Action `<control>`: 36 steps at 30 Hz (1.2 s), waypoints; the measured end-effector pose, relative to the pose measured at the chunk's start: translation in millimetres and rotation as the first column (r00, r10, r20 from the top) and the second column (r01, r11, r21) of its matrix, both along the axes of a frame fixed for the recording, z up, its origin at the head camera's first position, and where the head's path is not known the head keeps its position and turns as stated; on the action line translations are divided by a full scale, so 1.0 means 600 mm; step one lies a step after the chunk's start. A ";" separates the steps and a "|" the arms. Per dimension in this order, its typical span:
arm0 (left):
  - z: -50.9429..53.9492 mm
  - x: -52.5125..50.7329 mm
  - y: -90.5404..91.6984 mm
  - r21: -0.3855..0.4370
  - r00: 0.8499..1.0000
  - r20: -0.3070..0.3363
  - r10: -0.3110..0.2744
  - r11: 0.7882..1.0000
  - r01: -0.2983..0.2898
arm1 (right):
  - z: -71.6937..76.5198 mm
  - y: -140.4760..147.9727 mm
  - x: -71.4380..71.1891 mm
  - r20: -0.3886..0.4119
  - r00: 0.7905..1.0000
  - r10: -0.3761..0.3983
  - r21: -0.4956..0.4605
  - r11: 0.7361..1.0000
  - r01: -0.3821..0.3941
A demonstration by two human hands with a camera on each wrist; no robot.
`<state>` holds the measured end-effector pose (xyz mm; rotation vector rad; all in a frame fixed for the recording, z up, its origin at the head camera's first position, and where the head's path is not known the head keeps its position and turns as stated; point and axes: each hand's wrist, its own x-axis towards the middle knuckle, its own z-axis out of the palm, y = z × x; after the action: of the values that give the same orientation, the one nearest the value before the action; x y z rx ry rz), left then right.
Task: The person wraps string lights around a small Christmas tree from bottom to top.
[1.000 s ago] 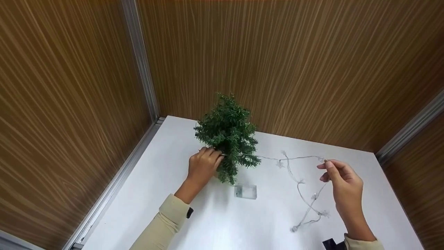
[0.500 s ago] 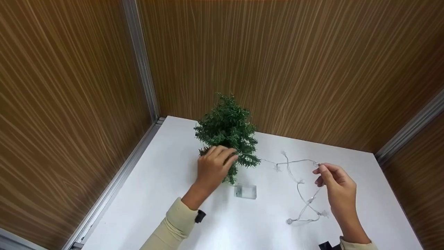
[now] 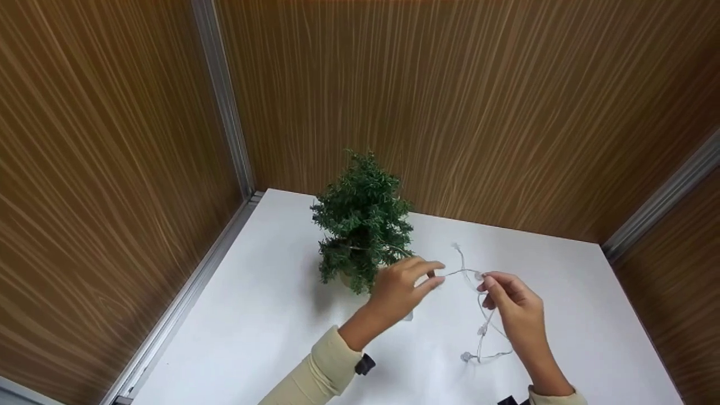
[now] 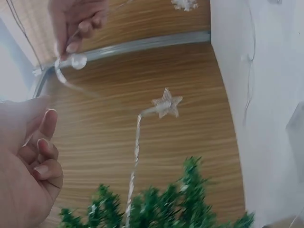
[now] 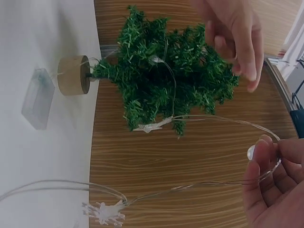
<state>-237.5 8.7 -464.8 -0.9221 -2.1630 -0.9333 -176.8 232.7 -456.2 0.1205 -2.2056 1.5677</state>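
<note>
The left hand (image 3: 400, 286) has its fingers apart; near them stands one green tree (image 3: 360, 214). The right hand (image 3: 518, 306) pinches one light string (image 4: 165, 105), which reaches the tree. Left fingers and palm mostly hide one clear box (image 5: 39, 100) from the head view.

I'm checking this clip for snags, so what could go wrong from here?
The string might slip on the tree: only the right hand appears to grip it, and it hangs slack between the two.

Its loose length appears to cross itself on the table, so it could tangle when drawn up.

A wire runs from the clear box towards the tree's base; a hard pull might drag the box.
</note>
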 end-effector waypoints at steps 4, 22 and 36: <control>-0.015 0.008 0.015 -0.026 0.999 0.051 -0.007 1.000 0.008 | -0.010 -0.013 0.005 0.004 1.000 0.027 0.052 0.998 -0.027; -0.041 0.022 0.032 0.005 0.998 0.033 0.061 0.998 -0.062 | -0.032 -0.029 0.017 0.038 0.994 0.100 0.083 0.991 -0.103; -0.043 -0.012 0.054 0.160 0.983 0.186 0.005 0.986 -0.035 | -0.034 0.006 0.025 0.115 0.993 -0.013 0.183 0.983 -0.009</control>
<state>-244.7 41.0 -490.8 -0.7589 -2.2043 -1.2084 -161.6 236.3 -476.6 0.0839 -2.4378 1.3994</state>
